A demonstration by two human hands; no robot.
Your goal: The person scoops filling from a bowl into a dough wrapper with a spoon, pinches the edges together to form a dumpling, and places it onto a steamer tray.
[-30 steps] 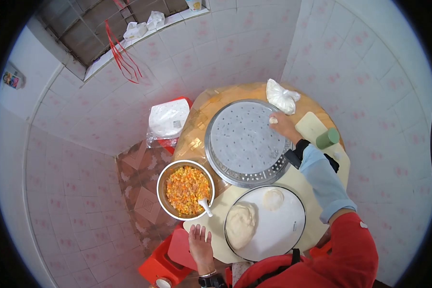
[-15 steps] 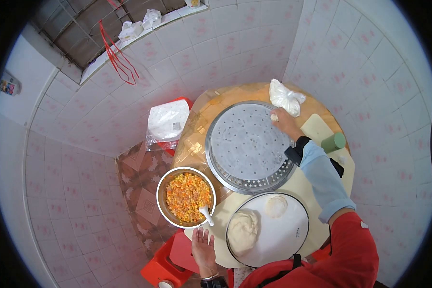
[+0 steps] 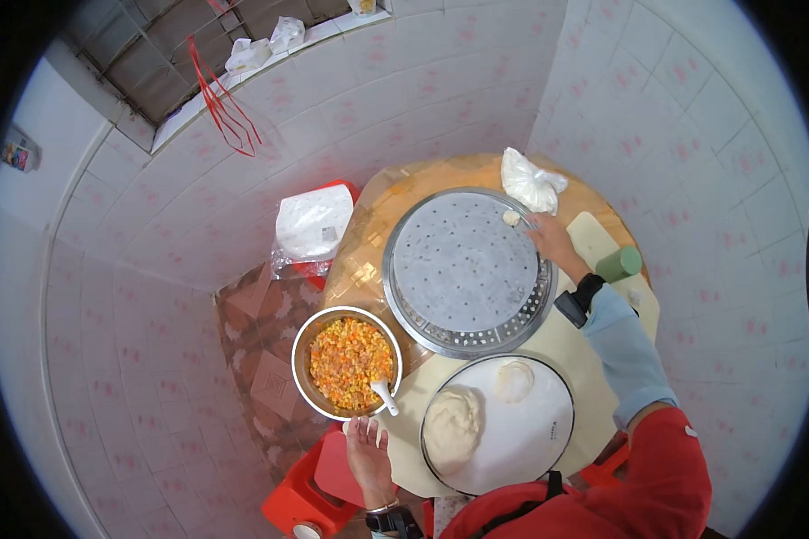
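Observation:
A small white dough piece [image 3: 511, 217] rests near the far right edge of the perforated metal steamer tray [image 3: 463, 269]. Just right of it, over the tray's rim, is my right hand [image 3: 555, 242], with nothing in its parted fingers. My left hand [image 3: 370, 458] is palm up and open, its fingertips beside the bowl [image 3: 298, 375] of diced orange and yellow filling [image 3: 349, 359]. In that filling stands a white spoon [image 3: 385, 395]. A large lump of dough [image 3: 453, 429] and a flat round dough wrapper [image 3: 514, 382] lie on a white round plate [image 3: 530, 440].
Behind the tray's right side sits a tied white plastic bag [image 3: 528, 184]. A green cylinder [image 3: 620, 264] lies on the pale mat [image 3: 593, 235] at right. Red stools [image 3: 310, 490] stand below left, and a plastic-wrapped white packet [image 3: 313, 220] lies on another. Tiled walls surround the table.
My right hand has let go of the small dough piece on the tray and drawn back right toward me. My left hand has moved slightly up and left, still open.

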